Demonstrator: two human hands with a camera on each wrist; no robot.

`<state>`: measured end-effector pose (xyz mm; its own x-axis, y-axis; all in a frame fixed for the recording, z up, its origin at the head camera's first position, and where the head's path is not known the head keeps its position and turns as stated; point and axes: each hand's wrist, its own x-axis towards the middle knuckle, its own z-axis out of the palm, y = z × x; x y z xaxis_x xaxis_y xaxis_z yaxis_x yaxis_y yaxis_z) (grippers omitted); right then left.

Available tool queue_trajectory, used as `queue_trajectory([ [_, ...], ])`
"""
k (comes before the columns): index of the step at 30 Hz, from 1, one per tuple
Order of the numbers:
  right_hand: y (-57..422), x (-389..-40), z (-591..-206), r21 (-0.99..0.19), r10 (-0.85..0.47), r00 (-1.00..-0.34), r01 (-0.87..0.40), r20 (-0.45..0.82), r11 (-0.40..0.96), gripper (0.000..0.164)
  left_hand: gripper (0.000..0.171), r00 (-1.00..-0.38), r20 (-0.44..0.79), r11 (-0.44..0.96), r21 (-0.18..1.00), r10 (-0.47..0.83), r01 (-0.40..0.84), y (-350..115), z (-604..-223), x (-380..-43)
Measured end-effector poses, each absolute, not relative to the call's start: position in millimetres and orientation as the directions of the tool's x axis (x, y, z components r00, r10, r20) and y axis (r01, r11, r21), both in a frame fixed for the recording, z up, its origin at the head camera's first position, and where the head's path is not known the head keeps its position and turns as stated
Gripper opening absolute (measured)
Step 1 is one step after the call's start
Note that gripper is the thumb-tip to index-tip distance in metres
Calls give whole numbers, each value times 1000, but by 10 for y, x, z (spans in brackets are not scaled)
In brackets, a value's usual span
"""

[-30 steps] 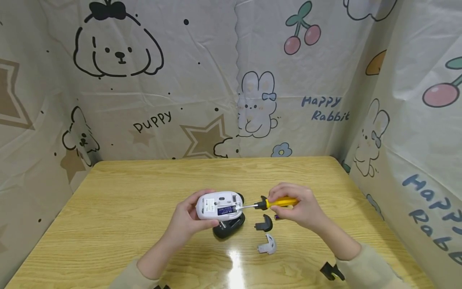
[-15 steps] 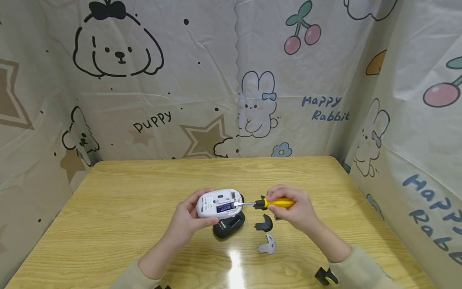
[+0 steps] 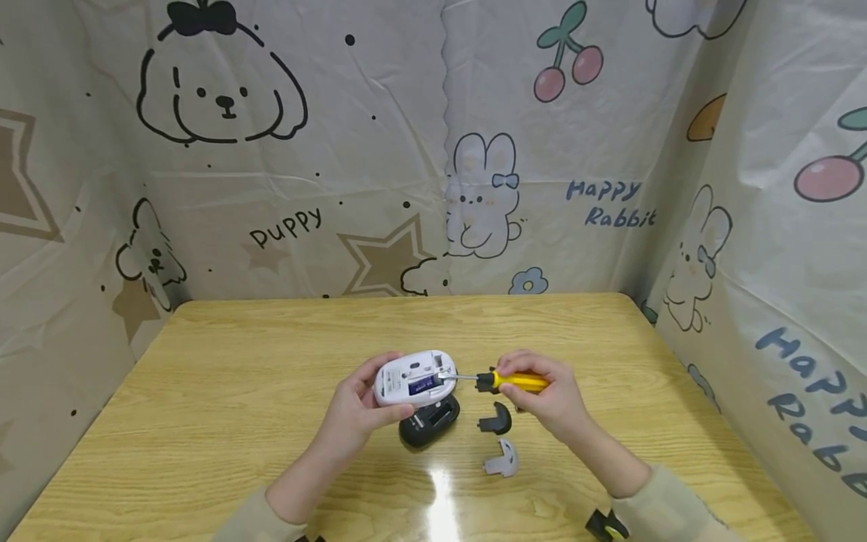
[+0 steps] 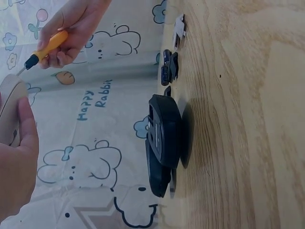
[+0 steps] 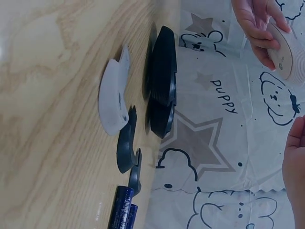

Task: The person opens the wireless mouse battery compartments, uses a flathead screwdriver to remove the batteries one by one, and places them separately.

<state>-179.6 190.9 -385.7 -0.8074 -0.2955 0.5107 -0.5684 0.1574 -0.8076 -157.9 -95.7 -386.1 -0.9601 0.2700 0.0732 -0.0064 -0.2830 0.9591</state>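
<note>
Above the table my left hand (image 3: 348,414) grips a white computer mouse (image 3: 396,382), its underside turned up. The battery compartment is uncovered, and a purple battery (image 3: 424,385) lies in it. My right hand (image 3: 552,399) holds a screwdriver (image 3: 524,382) by its yellow handle. Its shaft points left, and the tip is at the right end of the battery; whether it touches the battery is too small to tell. In the left wrist view the screwdriver (image 4: 51,44) reaches the edge of the white mouse (image 4: 13,102). The right wrist view shows the mouse's top (image 5: 286,55).
Below the held mouse lies a black mouse (image 3: 428,424), underside up, with another black mouse (image 5: 162,117) behind it. To their right are a black battery cover (image 3: 500,419), a white battery cover (image 3: 503,461), another black cover (image 5: 136,179) and loose batteries (image 5: 121,205). Patterned cloth hangs behind.
The white mouse has risen slightly and shifted a little right in my left hand. My right hand has moved slightly left with the screwdriver, whose tip stays at the battery's end.
</note>
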Motion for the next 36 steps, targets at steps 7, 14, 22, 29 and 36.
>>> queue_trajectory([
  [7, 1900, -1812, -3871, -784, -360, -790, -586, 497, 203, 22, 75, -964, 70, -265, 964, 256, 0, -985, -3871, -1595],
  [14, 1862, -1804, -3798, -700, -401, -750, -650, 526, 298, 29, 75, -963, 88, -260, 965, 256, 19, -1006, -3883, -1603],
  [22, 1859, -1773, -3710, -684, -407, -753, -649, 517, 332, 28, 75, -961, 81, -242, 970, 264, 16, -1008, -3884, -1607],
  [29, 1910, -1767, -3609, -618, -409, -707, -705, 576, 348, 29, 79, -967, 54, -187, 982, 247, 7, -1023, -3875, -1593],
  [36, 2026, -1834, -3601, -562, -382, -708, -705, 594, 432, 30, 78, -972, 52, -149, 989, 228, 18, -1052, -3880, -1591],
])
